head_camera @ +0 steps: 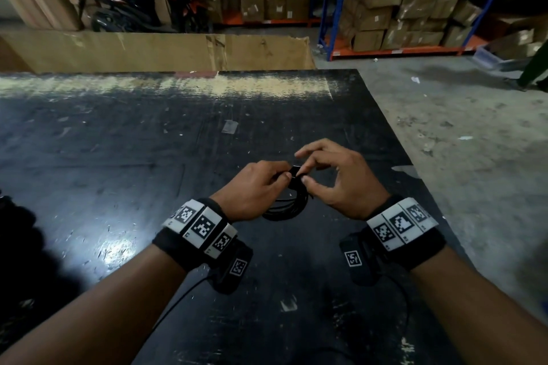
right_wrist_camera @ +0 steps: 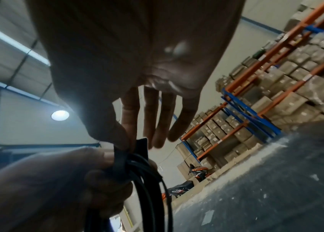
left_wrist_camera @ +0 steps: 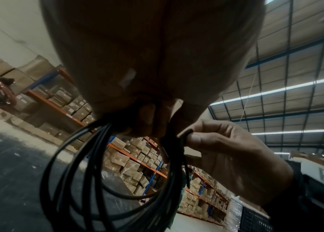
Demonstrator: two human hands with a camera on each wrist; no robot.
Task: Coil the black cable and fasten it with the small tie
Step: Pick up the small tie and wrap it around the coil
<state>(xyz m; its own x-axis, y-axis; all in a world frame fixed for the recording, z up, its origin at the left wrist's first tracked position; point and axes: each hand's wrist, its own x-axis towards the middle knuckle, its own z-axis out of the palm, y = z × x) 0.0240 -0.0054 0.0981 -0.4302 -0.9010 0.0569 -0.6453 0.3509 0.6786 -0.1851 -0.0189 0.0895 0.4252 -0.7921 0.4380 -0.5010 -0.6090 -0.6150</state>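
Note:
The black cable (head_camera: 286, 207) hangs in a round coil of several loops between my hands, just above the black table (head_camera: 124, 157). My left hand (head_camera: 261, 187) grips the top of the coil (left_wrist_camera: 105, 180), fingers curled round the bundle (right_wrist_camera: 147, 180). A small flat black tie (head_camera: 294, 172) wraps the bundle at that spot. My right hand (head_camera: 332, 178) pinches the tie (right_wrist_camera: 140, 146) between thumb and forefinger, with the other three fingers (right_wrist_camera: 163, 116) spread out straight. The tie's end (left_wrist_camera: 185, 135) shows by the right thumb.
The table's right edge (head_camera: 415, 169) runs close to my right wrist, with grey floor beyond. A cardboard sheet (head_camera: 166, 50) stands behind the table. Racks of cartons (head_camera: 400, 6) and parked motorbikes (head_camera: 124, 6) fill the background.

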